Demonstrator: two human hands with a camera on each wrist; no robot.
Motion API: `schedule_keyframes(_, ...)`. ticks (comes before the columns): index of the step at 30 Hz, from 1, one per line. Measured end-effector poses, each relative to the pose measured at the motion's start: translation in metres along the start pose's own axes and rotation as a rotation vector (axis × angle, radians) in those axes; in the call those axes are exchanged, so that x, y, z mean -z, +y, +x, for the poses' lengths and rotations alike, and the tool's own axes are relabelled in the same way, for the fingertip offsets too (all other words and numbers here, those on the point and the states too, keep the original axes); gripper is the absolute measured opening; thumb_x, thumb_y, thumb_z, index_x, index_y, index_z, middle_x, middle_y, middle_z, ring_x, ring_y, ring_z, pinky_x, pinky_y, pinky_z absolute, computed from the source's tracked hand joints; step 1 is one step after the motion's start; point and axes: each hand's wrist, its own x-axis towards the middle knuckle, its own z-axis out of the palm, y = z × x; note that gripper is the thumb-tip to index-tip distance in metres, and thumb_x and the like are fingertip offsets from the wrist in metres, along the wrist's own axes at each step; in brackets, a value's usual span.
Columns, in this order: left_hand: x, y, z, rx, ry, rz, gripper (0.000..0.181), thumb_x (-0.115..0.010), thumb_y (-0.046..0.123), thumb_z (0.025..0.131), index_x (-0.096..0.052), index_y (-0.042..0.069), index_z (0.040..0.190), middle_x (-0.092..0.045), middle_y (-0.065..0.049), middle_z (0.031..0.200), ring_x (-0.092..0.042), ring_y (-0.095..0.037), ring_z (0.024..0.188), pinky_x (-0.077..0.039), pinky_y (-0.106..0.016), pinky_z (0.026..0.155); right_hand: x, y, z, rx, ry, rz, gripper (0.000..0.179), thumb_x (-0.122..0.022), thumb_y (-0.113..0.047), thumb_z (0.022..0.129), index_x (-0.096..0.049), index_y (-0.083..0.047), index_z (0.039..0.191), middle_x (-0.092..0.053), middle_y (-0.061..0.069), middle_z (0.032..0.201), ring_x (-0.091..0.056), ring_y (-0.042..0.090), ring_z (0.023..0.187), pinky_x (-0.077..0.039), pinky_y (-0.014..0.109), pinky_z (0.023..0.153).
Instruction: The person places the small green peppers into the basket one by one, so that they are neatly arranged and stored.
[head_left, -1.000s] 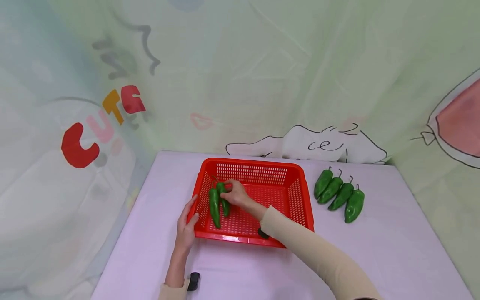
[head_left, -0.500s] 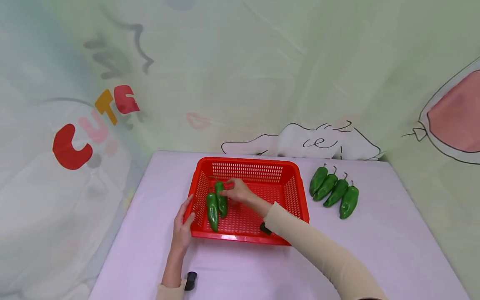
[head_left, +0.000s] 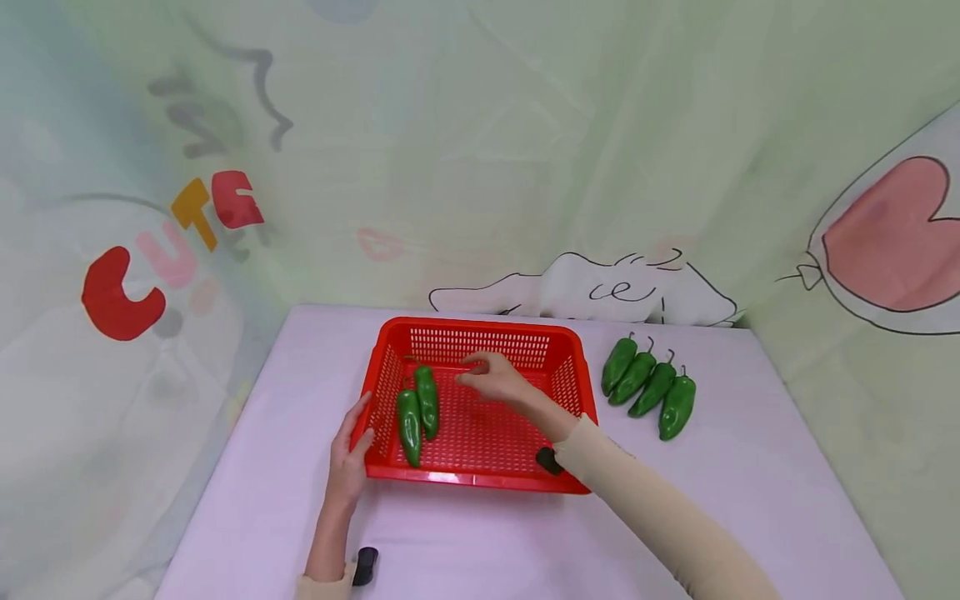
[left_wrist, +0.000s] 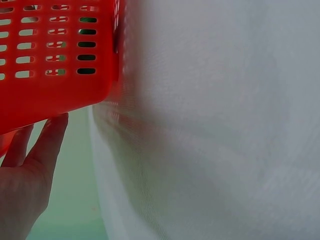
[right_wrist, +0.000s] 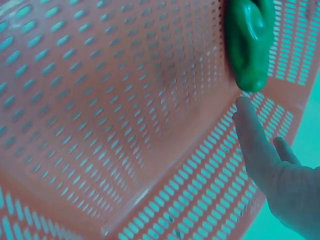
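Two bare hands are working: the left hand (head_left: 348,462) is resting its nearly straight fingers against the left rim of a red basket (head_left: 472,480), and the right hand (head_left: 498,381) is hovering over it, fingers a little parted, holding nothing. Inside, near the left wall, two green peppers (head_left: 409,425) are lying close together. They are looking light, firm and slippery, so the thick upper part is probably offering the best hold. Farther right, four more peppers (head_left: 652,390) are lying on the pale table (head_left: 450,542). The right sleeve (head_left: 652,500) is hiding some basket rim; pepper stems inside are showing unclearly.
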Motion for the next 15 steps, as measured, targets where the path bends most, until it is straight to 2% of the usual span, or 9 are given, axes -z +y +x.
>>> schedule_keyframes(4, 0.0, -0.001, -0.001, 0.0, -0.007, 0.002, 0.055, -0.046, 0.003, 0.098, -0.04, 0.016, 0.151, -0.036, -0.006, 0.156, -0.027, -0.026, 0.146, -0.032, -0.052, 0.113, 0.019, 0.005, -0.012, 0.034, 0.046, 0.0, 0.048, -0.065, -0.018, 0.095, -0.051, 0.001, 0.137, -0.057, 0.022, 0.129, -0.06, 0.037, 0.114, -0.055, 0.05, 0.089)
schedule_keyframes(10, 0.002, -0.001, -0.001, -0.046, -0.003, -0.018, 0.054, -0.043, -0.001, 0.098, -0.04, 0.01, 0.151, -0.037, -0.01, 0.156, -0.025, -0.029, 0.146, -0.022, -0.055, 0.117, 0.057, 0.01, -0.025, 0.062, 0.112, 0.003, 0.05, -0.062, -0.019, 0.096, -0.048, 0.002, 0.139, -0.053, 0.024, 0.134, -0.058, 0.04, 0.116, -0.054, 0.048, 0.092)
schedule_keyframes(15, 0.002, -0.001, 0.0, -0.047, -0.02, -0.018, 0.054, -0.044, 0.0, 0.098, -0.037, 0.007, 0.151, -0.035, -0.013, 0.156, -0.024, -0.03, 0.147, -0.021, -0.056, 0.117, 0.088, 0.01, -0.039, 0.105, 0.164, 0.027, 0.051, -0.059, -0.02, 0.099, -0.046, 0.003, 0.141, -0.052, 0.028, 0.135, -0.056, 0.041, 0.119, -0.053, 0.05, 0.092)
